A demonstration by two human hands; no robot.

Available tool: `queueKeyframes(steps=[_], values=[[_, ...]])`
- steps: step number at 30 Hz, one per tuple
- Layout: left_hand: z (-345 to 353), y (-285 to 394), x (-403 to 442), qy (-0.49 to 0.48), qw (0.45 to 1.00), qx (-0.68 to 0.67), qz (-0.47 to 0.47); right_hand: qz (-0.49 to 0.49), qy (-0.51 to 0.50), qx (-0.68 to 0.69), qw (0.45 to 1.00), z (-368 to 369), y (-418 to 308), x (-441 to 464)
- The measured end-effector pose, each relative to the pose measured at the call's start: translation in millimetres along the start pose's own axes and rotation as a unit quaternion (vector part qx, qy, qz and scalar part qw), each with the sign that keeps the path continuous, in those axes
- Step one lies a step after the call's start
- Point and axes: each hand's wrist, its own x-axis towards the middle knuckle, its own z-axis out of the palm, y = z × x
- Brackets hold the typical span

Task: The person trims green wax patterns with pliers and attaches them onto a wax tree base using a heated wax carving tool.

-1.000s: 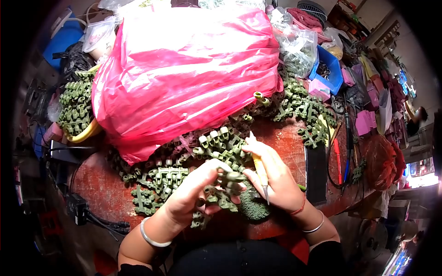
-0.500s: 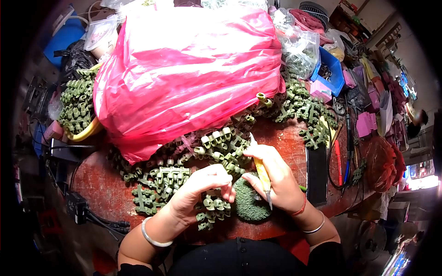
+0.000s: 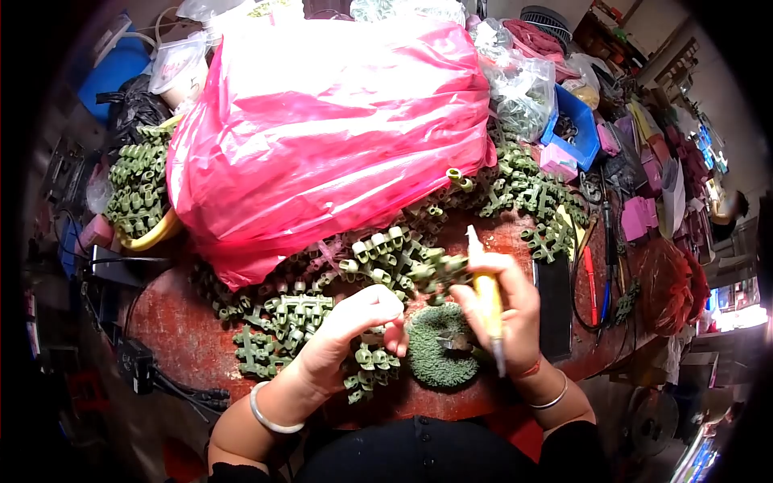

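My right hand (image 3: 515,310) is closed around a slim tool with a yellow handle (image 3: 489,304), a pale tip at the top and a thin pointed end at the bottom. Close to its fingertips is a blurred cluster of green branched parts (image 3: 439,275); whether the fingers grip it is unclear. My left hand (image 3: 360,318) is curled with thumb and fingers together, and what they hold, if anything, is hidden. Just under it is another green cluster (image 3: 373,366). Between the hands lies a round, rough green pad (image 3: 439,370) with a small greyish thing at its middle.
A large pink plastic bag (image 3: 322,153) covers the back of the red table (image 3: 185,322), with green branched pieces (image 3: 294,314) piled along its edge. To the right are a black flat device (image 3: 553,314), pens (image 3: 590,278) and a blue bin (image 3: 576,125).
My right hand has moved to the right with the yellow-handled tool, uncovering the middle of the green pad. A blurred green cluster now shows by its fingertips. My left hand has hardly moved.
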Motion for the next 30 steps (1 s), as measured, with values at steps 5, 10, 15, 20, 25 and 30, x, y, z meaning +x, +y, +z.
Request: queueKeyframes(steps=[5, 10, 15, 20, 25, 30], values=[[10.2, 6.4, -1.9, 0.031, 0.997, 0.061, -0.025, 0.193, -0.15, 0.276, 0.929, -19.7, -22.0, 4.9], [7.6, 10.7, -3.1, -0.061, 0.983, 0.169, -0.032, 0.117, -0.212, 0.147, 0.959, -18.7, -18.2, 5.6], [7.9, 7.9, -2.7, -0.057, 0.984, 0.168, -0.036, 0.059, -0.22, 0.129, 0.965, -18.9, -16.8, 7.7], [6.8, 3.0, -4.1, -0.059, 0.989, 0.131, -0.041, 0.04, -0.241, 0.108, 0.964, -17.4, -19.6, 8.5], [8.2, 0.4, -4.5, -0.101, 0.947, 0.303, 0.015, -0.017, -0.282, 0.118, 0.952, -16.5, -18.1, 9.3], [9.3, 4.2, -5.2, -0.099, 0.94, 0.325, 0.022, 0.134, -0.105, 0.088, 0.981, -18.5, -33.6, 2.0]])
